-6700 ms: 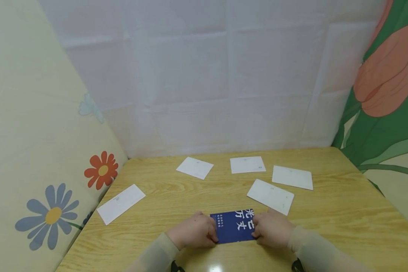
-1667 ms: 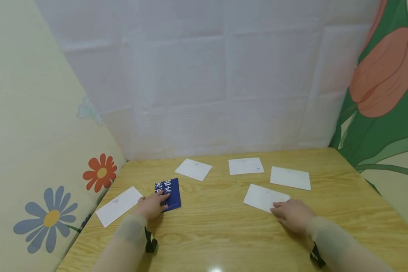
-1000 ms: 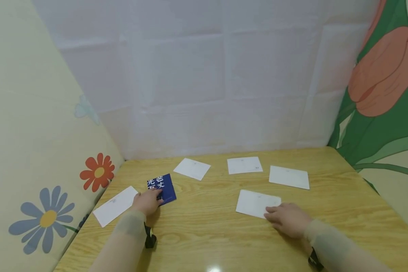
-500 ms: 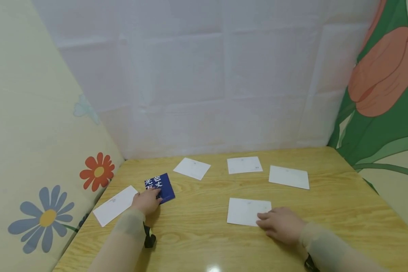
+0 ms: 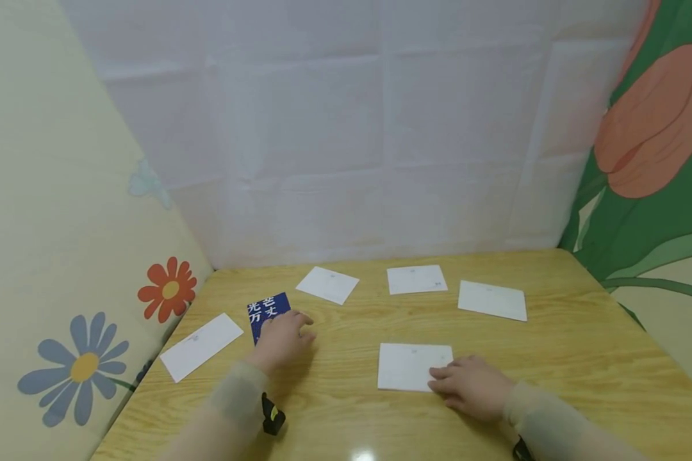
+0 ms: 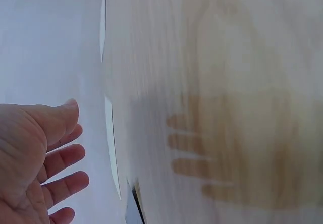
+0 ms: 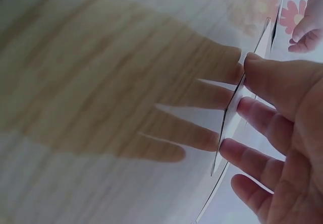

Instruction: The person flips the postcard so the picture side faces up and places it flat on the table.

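Observation:
My left hand (image 5: pixel 282 339) hovers over the lower right part of a blue card (image 5: pixel 259 314) with white characters, its fingers extended and nothing in them. Part of that card is hidden beneath the hand. The left wrist view shows the same hand (image 6: pixel 35 158) with loose, spread fingers, apart from the wood surface. A white card (image 5: pixel 403 368) with small faint marks lies face up in front of me. My right hand (image 5: pixel 471 389) rests its fingertips on the card's right end. In the right wrist view, the thumb and fingers (image 7: pixel 252 156) meet the card's edge.
More white cards lie on the wooden table (image 5: pixel 346 422): one at the left (image 5: pixel 202 347), one at the back (image 5: pixel 327 285), another back-centre card (image 5: pixel 417 280) and one at the right (image 5: pixel 492 299). A white cloth wall (image 5: pixel 323 141) stands behind the table.
The blue card, earlier held between both hands, now lies at the left, and my left hand has just come off it. My right hand has slid a white card leftward and nearer.

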{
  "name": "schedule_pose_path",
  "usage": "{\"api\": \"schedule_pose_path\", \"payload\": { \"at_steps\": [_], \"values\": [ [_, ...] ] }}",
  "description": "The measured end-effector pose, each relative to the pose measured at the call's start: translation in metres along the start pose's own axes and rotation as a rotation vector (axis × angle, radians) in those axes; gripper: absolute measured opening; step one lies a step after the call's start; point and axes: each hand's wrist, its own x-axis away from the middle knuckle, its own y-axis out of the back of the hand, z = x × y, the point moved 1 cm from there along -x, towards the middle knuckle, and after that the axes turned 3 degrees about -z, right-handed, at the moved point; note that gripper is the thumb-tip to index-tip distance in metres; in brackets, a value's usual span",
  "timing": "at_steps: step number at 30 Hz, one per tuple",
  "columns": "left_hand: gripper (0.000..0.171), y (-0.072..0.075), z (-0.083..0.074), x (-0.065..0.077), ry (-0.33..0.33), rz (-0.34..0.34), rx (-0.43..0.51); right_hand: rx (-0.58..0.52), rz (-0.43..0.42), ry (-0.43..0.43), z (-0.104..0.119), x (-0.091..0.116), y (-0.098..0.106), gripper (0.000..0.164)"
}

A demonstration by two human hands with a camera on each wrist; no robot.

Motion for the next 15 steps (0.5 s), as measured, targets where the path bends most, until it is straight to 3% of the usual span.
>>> {"api": "schedule_pose_path", "payload": {
  "at_steps": [6, 15],
  "values": [
    [0.021, -0.009, -0.037, 0.006, -0.074, 0.028, 0.067, 0.015, -0.006, 0.026, 0.003, -0.001, -0.001, 0.038],
    [0.023, -0.025, -0.073, 0.018, -0.2, 0.108, 0.14, 0.034, -0.011, 0.074, 0.006, -0.004, -0.004, 0.038]
  ]
}}
